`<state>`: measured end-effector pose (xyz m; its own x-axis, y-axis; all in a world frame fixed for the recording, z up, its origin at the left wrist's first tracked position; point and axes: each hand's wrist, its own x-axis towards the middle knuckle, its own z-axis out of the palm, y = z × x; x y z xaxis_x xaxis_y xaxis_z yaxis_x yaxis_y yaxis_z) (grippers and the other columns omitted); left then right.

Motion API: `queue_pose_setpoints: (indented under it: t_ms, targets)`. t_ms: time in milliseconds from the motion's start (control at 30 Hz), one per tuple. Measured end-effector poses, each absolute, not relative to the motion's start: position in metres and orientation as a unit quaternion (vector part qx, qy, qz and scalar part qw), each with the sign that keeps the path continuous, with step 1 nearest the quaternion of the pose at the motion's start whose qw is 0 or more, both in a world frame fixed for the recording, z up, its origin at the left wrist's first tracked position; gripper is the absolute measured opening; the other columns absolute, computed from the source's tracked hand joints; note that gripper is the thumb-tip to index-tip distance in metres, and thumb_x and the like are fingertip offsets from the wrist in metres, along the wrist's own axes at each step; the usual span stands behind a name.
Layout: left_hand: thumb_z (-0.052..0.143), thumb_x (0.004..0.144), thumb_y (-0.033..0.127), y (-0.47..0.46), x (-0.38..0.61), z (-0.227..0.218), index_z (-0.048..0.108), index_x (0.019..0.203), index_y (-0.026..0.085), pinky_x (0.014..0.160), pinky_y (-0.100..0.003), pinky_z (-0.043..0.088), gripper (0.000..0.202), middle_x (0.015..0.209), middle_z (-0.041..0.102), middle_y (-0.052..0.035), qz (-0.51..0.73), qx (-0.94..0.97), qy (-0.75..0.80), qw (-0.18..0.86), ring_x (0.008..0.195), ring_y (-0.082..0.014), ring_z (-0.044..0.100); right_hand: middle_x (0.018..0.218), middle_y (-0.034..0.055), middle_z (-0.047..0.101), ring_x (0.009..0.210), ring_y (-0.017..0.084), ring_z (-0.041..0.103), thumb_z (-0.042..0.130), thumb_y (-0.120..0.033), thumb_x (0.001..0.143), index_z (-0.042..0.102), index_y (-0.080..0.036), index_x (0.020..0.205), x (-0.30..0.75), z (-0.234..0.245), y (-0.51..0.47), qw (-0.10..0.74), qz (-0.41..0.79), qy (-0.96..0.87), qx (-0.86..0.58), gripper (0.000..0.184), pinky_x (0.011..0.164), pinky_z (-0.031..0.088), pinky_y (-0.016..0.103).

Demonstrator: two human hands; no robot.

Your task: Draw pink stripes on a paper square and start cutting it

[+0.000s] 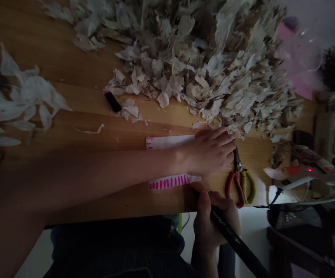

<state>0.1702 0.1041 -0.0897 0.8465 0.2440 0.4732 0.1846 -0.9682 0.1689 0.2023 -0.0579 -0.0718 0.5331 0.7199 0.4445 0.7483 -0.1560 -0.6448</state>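
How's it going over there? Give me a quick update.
Left hand pressing white paper strip with pink dashes; right hand gripping black marker. Red-and-yellow scissors beside them; torn paper pile beyond.

My left hand (pixel 210 152) lies flat across a white paper strip (pixel 167 142) with pink dashes on the wooden desk (pixel 161 123). My right hand (pixel 213 220) grips a black marker (pixel 231 235), tip near the strip. Scissors (pixel 238 181) with red and yellow handles lie just beside the left hand.
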Motion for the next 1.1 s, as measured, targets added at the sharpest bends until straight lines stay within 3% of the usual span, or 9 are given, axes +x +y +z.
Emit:
queue_pose_setpoints:
  t_ms: [467, 600, 733, 1100]
  targets:
    - [0.031, 0.104, 0.019, 0.107, 0.172, -0.085, 0.066, 0.126, 0.013, 0.118, -0.044, 0.029, 0.042, 0.139, 0.062, -0.0102, 0.203, 0.971, 0.098, 0.078, 0.137, -0.0245, 0.049, 0.051, -0.0096, 0.055, 0.040, 0.007, 0.047, 0.072, -0.015, 0.080, 0.052, -0.020, 0.066, 0.206, -0.070, -0.031, 0.472, -0.021, -0.500, -0.726, 0.024, 0.044, 0.040, 0.019]
    - [0.032, 0.103, 0.018, 0.110, 0.171, -0.082, 0.067, 0.123, 0.015, 0.117, -0.043, 0.031, 0.040, 0.141, 0.060, -0.0091, 0.212, 0.966, 0.097, 0.111, 0.135, -0.0247, 0.050, 0.056, -0.0077, 0.060, 0.045, 0.008, 0.052, 0.071, -0.011, 0.080, 0.055, -0.020, 0.069, 0.205, -0.069, -0.032, 0.476, 0.025, -0.479, -0.737, 0.021, 0.047, 0.043, 0.021]
    - [0.036, 0.103, 0.018, 0.114, 0.169, -0.075, 0.067, 0.124, 0.018, 0.116, -0.045, 0.031, 0.038, 0.144, 0.058, -0.0075, 0.193, 0.968, 0.092, 0.130, 0.136, -0.0249, 0.050, 0.055, -0.0069, 0.057, 0.044, 0.009, 0.049, 0.072, -0.015, 0.080, 0.054, -0.020, 0.067, 0.208, -0.073, -0.035, 0.488, 0.027, -0.467, -0.737, 0.022, 0.046, 0.041, 0.022]
    - [0.025, 0.104, 0.012, 0.114, 0.165, -0.076, 0.061, 0.132, 0.012, 0.121, -0.049, 0.027, 0.046, 0.149, 0.053, -0.0109, 0.164, 0.980, 0.085, 0.069, 0.143, -0.0264, 0.042, 0.056, -0.0055, 0.060, 0.044, 0.007, 0.051, 0.074, -0.025, 0.086, 0.059, -0.019, 0.068, 0.210, -0.077, -0.033, 0.434, -0.042, -0.519, -0.735, 0.024, 0.046, 0.042, 0.019]
